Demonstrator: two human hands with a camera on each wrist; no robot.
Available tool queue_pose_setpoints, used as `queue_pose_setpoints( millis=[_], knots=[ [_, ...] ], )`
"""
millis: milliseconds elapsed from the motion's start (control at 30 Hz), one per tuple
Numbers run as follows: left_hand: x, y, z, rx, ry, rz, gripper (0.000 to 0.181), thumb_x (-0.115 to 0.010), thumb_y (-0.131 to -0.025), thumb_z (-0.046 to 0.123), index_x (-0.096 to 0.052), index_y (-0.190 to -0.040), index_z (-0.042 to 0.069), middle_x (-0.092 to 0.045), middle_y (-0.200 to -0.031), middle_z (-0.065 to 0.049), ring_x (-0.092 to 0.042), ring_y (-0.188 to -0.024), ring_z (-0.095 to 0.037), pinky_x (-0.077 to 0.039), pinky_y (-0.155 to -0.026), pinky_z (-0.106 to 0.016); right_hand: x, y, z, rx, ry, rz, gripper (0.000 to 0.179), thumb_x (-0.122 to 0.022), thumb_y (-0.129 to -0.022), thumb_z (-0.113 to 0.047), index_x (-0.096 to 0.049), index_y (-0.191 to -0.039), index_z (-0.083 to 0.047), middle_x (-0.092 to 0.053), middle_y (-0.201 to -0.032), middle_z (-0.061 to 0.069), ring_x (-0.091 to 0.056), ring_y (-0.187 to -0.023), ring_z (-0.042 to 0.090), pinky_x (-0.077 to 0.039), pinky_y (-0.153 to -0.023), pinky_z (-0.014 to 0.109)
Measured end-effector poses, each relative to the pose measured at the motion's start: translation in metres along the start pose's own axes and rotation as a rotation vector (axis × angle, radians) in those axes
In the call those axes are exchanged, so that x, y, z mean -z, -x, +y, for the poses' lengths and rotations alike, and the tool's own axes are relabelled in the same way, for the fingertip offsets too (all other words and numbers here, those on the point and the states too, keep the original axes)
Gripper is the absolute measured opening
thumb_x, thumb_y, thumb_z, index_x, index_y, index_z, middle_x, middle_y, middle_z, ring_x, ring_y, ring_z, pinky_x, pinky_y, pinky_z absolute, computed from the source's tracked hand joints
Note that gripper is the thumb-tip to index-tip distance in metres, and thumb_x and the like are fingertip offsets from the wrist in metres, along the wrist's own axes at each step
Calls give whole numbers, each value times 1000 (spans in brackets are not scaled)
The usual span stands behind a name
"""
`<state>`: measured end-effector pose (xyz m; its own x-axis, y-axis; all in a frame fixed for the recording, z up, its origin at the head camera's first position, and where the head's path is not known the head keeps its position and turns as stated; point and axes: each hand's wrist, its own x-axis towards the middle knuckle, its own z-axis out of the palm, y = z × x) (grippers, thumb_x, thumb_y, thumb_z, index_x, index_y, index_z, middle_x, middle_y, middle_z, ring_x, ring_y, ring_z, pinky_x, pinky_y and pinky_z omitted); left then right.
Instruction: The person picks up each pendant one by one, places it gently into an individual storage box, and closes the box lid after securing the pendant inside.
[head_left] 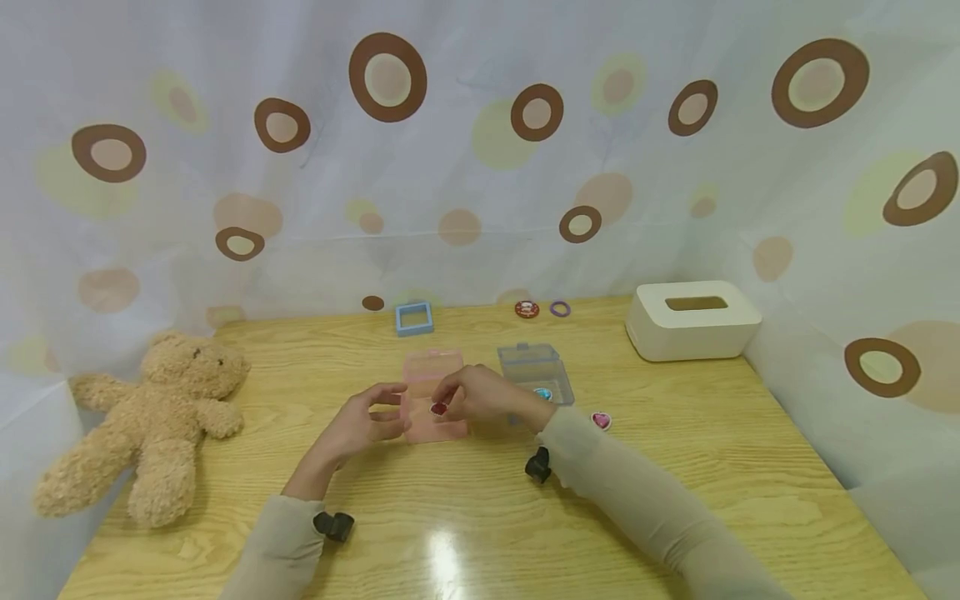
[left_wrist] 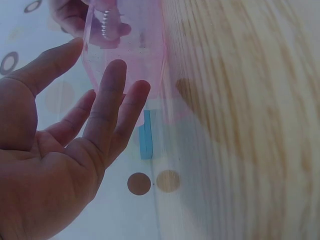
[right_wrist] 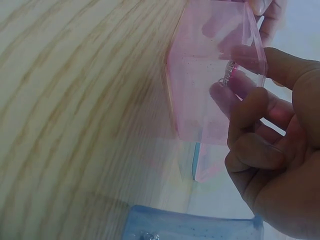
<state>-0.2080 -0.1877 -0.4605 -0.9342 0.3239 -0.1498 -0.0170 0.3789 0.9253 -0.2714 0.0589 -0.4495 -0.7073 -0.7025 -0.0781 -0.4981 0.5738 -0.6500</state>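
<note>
Just below mid-frame, the right hand (head_left: 478, 392) is pinching a red gem (head_left: 438, 409) inside the pink box (head_left: 431, 431), fingertips only, probably because it's tiny; left hand (head_left: 363, 427) is loosely spread beside the box, I'd guess for steadying.

I pinch a dark red gem (head_left: 438, 409) with a silvery edge in my right hand (head_left: 482, 392), inside a see-through pink box (head_left: 422, 432). The box sits flat, its lid (head_left: 431, 364) up at twelve o'clock. My left hand (head_left: 363, 423) is at nine o'clock.
</note>
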Motion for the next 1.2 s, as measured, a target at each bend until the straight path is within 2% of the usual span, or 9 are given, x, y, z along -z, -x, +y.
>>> queue_pose_setpoints(
  millis=[200, 667, 867, 1067, 1200],
  knots=[
    [0, 0, 0, -2, 5, -5, 63, -70, -93, 10, -41, -149, 4, -45, -145, -27, -51, -132, -49, -55, -98, -46, -2, -3, -1, -44, 37, 5, 17, -76, -87, -19, -75, -104, -20, -75, -95, -10, -65, -86, 6, -52, -80, 25],
    [2, -1, 0, 1, -3, -9, 64, -70, -93, 13, -41, -149, 5, -44, -147, -26, -49, -133, -49, -55, -99, -48, -7, -8, -3, -126, 47, 21, 18, -78, -84, -21, -76, -102, -22, -73, -91, -12, -64, -85, 6, -53, -79, 26],
    [1, 1, 0, 7, 0, 3, 64, -71, -93, 12, -42, -148, 5, -45, -145, -26, -51, -132, -48, -56, -98, -46, -7, -7, -5, -125, 58, 27, 19, -77, -83, -16, -76, -102, -19, -72, -92, -8, -62, -83, 8, -52, -78, 27],
    [0, 1, 0, 14, -1, 18, 63, -71, -92, 10, -43, -148, 5, -46, -145, -26, -52, -131, -48, -56, -96, -44, -7, -6, -5, -108, 62, 38, 17, -79, -85, -24, -75, -101, -18, -72, -94, -6, -61, -83, 9, -51, -79, 28],
    [0, 1, 1, 19, -1, 22, 63, -71, -92, 10, -43, -148, 5, -47, -144, -26, -53, -131, -47, -57, -96, -44, -6, -5, -4, -83, 66, 38, 17, -77, -85, -22, -75, -101, -18, -72, -94, -7, -62, -84, 8, -52, -78, 27]
  ],
)
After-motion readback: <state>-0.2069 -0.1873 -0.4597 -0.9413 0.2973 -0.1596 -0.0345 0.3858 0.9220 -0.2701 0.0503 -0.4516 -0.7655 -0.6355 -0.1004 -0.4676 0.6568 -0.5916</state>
